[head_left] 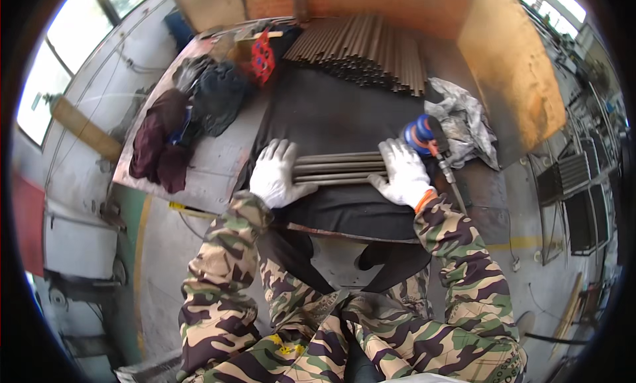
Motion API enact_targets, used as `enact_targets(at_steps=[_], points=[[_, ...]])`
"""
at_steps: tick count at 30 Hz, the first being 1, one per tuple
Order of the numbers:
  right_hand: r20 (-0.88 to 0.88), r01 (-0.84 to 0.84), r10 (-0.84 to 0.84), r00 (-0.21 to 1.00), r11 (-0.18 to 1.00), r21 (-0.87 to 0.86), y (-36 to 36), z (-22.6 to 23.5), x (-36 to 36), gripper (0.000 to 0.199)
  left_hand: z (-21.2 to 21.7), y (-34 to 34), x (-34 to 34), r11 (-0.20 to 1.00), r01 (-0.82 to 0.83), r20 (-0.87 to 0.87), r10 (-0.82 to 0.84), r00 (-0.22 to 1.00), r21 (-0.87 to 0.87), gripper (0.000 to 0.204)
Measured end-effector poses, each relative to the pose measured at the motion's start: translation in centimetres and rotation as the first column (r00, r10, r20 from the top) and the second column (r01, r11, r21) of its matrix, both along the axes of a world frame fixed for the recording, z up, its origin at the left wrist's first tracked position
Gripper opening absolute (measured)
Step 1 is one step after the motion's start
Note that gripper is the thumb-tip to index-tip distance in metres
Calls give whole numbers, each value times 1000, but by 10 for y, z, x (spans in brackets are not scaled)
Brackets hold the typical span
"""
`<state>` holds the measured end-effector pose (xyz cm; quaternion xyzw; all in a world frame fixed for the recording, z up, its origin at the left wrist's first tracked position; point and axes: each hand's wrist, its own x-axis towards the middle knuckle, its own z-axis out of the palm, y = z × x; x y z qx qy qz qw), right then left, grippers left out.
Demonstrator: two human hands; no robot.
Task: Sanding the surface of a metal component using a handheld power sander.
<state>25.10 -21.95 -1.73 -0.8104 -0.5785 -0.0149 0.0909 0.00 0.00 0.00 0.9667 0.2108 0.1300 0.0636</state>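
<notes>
Several thin grey-brown metal tubes (341,168) lie side by side, crosswise, on a black cloth (344,115) over the table. My left hand (273,174), in a white glove, lies against their left ends, fingers stretched out and thumb along the near tube. At the right ends rests my right hand (402,174), also gloved in white, with its fingers and thumb apart. The tube ends are hidden by the gloves. A blue and orange handheld sander (422,135) with a hose sits just beyond my right hand.
A large stack of similar tubes (364,48) lies at the table's far side, before an orange-brown panel (371,9). Crumpled grey cloth (462,121) is beside the sander. Dark rags (162,141) lie at left, near a red patterned item (262,57). A rack (573,184) stands at right.
</notes>
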Motion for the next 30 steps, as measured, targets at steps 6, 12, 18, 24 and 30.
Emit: enact_targets(at_steps=[6, 12, 18, 24, 30], points=[[16, -74, 73, 997, 995, 68, 4, -6, -4, 84, -6, 1, -8, 1000, -20, 73, 19, 997, 14, 90], [53, -79, 78, 996, 997, 19, 8, -6, 5, 87, -3, 9, -1, 999, -1, 117, 5, 993, -35, 91], [64, -68, 69, 996, 997, -22, -1, -5, -1, 89, -5, -13, -8, 996, -82, 132, 85, 988, -30, 92], [56, -106, 107, 993, 994, -13, -6, -8, -6, 92, -25, -12, -12, 997, -70, 188, 67, 980, 11, 94], [99, -209, 194, 976, 963, 170, 2, -11, -17, 86, -12, -11, -29, 992, -92, 107, 82, 991, 89, 94]])
